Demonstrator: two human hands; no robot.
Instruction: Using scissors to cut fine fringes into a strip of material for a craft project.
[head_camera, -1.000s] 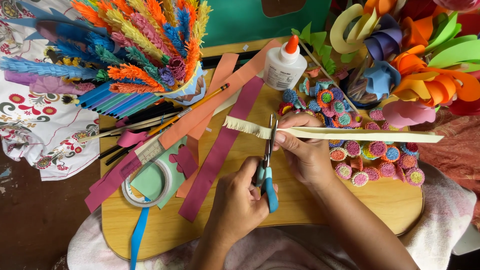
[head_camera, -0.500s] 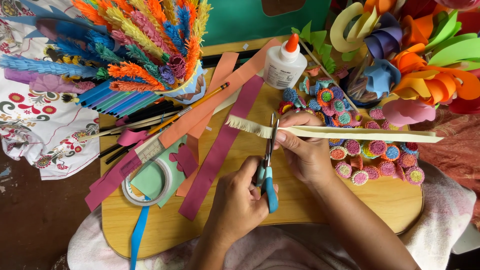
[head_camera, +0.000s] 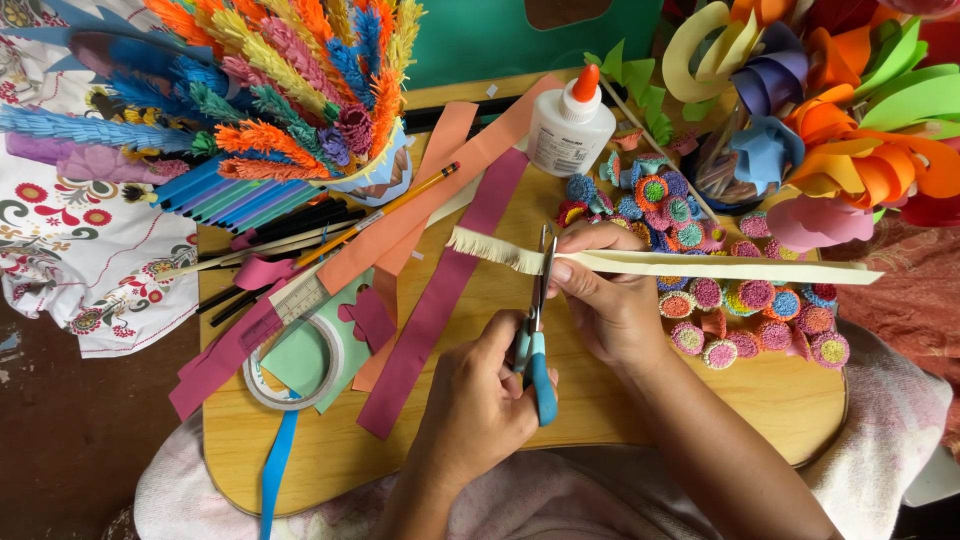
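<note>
1. The cream paper strip (head_camera: 700, 265) lies level across your right hand (head_camera: 610, 310), its fringed end sticking out past the blades.
2. Your right grip is closed on the strip, pinching it just beside the scissors (head_camera: 535, 330).
3. Your left hand (head_camera: 480, 410) has its grip closed around the blue scissor handles, blades nearly shut on the strip's edge.
4. Beyond your right grip sit small rolled paper flowers (head_camera: 745, 320) and a glue bottle (head_camera: 570, 125).
5. A tape roll (head_camera: 290, 365) lies well off from your left grip on the wooden board (head_camera: 640, 420).
</note>
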